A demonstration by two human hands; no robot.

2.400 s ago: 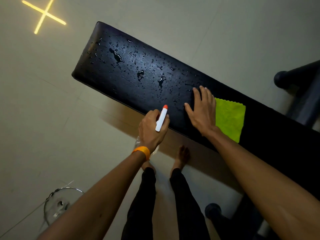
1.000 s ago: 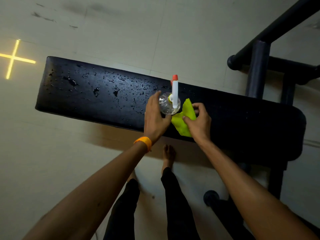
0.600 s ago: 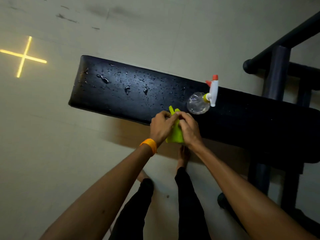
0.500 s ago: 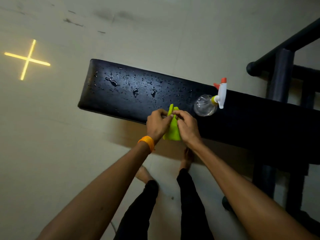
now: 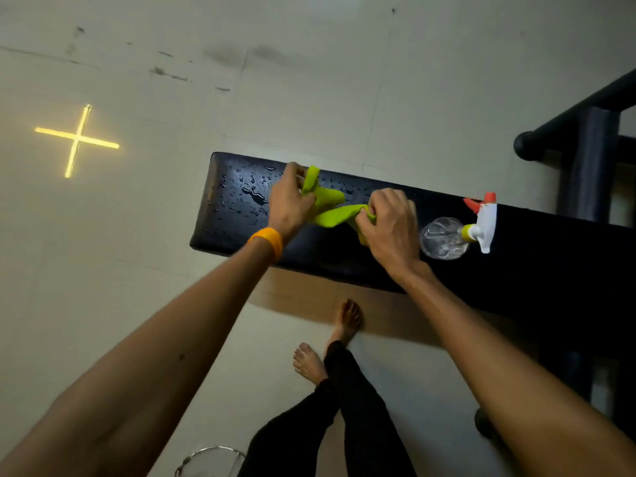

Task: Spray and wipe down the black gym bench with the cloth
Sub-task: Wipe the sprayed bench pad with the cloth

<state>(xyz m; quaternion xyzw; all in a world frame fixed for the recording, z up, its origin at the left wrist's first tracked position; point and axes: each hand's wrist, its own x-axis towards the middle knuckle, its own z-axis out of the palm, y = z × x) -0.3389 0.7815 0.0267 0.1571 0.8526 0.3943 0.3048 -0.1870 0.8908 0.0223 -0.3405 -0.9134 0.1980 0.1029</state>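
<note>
The black gym bench (image 5: 344,256) runs from centre left to the right edge, its left end beaded with water drops. A lime-green cloth (image 5: 330,208) is stretched between both hands just above that wet end. My left hand (image 5: 289,201), with an orange wristband, grips the cloth's left part. My right hand (image 5: 389,225) pinches its right end. A clear spray bottle (image 5: 447,237) with a white and red trigger head lies on its side on the bench, right of my right hand and apart from it.
A dark metal frame (image 5: 585,132) with a round-ended bar rises at the upper right. My bare feet (image 5: 330,342) stand on the pale floor just before the bench. A wire ring object (image 5: 210,459) sits at the bottom edge. A glowing yellow cross (image 5: 77,141) marks the floor at left.
The spray bottle was set down on the bench. Both hands took the cloth, then moved apart and toward the wet left end, spreading it out.
</note>
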